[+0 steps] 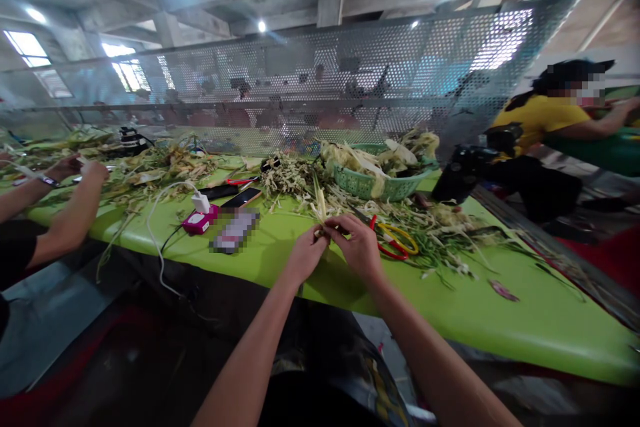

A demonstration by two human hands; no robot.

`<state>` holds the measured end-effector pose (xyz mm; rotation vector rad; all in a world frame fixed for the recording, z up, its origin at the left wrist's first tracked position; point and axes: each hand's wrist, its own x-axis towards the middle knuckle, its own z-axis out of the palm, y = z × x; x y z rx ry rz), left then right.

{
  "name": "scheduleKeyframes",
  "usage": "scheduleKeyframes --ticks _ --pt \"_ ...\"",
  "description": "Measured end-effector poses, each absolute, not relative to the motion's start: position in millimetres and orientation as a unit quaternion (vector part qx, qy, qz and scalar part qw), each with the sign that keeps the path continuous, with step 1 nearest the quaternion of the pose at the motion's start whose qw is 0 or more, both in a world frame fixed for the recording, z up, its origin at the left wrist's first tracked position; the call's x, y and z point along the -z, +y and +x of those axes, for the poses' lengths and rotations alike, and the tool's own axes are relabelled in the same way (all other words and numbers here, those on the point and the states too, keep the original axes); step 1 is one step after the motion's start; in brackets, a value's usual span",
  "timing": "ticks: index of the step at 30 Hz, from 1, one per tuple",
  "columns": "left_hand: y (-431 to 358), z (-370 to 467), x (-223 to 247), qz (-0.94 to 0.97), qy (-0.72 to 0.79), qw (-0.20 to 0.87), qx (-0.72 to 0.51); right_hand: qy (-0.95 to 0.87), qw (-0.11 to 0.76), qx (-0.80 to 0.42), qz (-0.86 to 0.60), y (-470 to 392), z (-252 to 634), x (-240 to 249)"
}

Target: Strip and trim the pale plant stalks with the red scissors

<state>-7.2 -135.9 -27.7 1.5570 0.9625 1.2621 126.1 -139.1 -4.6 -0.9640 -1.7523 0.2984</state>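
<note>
Both my hands meet over the front part of the green table (280,260). My left hand (307,253) pinches the lower end of a pale yellow-green husk piece (319,203), whose tip points up and away. Fingers of my right hand (356,243) are closed on the same end from the other side. Red-handled and yellow-handled scissors (397,240) lie just right of my right hand. Beyond my hands, a pile of shredded plant pieces (295,177) spreads beside a green basket (383,183) full of dry husks.
Two phones (243,197) and a pink adapter (200,219) with a white cable lie to the left. Another person's hands (90,173) work at the far left. A person in yellow (540,120) sits at the right. Behind the table stands a perforated metal screen (280,80).
</note>
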Motion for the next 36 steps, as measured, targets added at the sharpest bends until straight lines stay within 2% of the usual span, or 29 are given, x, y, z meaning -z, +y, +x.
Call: scheduleKeyframes --ticks 9,13,16,21,27,32,36 --pt "-141.7 -7.6 26.2 0.655 0.405 0.418 -0.482 -0.585 0.582 -0.397 -0.402 -129.0 130.0 7.9" --pt "-145.7 -7.8 23.0 0.684 0.425 0.378 -0.456 -0.546 0.561 -0.483 -0.391 -128.2 133.0 7.6" --pt "-146.3 -7.9 21.4 0.684 0.423 0.387 -0.452 -0.527 0.543 -0.529 -0.384 -128.8 134.1 7.4" --pt "-139.8 -8.4 25.7 0.634 0.378 0.487 -0.466 -0.514 0.577 -0.516 -0.370 -129.2 133.1 6.5" --pt "-132.9 -10.8 30.1 0.477 0.368 0.625 -0.496 -0.487 0.631 -0.518 -0.312 -133.8 131.0 0.2" --pt "-131.2 -12.9 30.5 0.400 0.378 0.643 -0.533 -0.516 0.623 -0.520 -0.274 -137.0 131.5 -3.3" --pt "-130.7 -12.5 30.8 0.395 0.375 0.636 -0.546 -0.611 0.590 -0.411 -0.333 -137.5 129.0 -1.5"
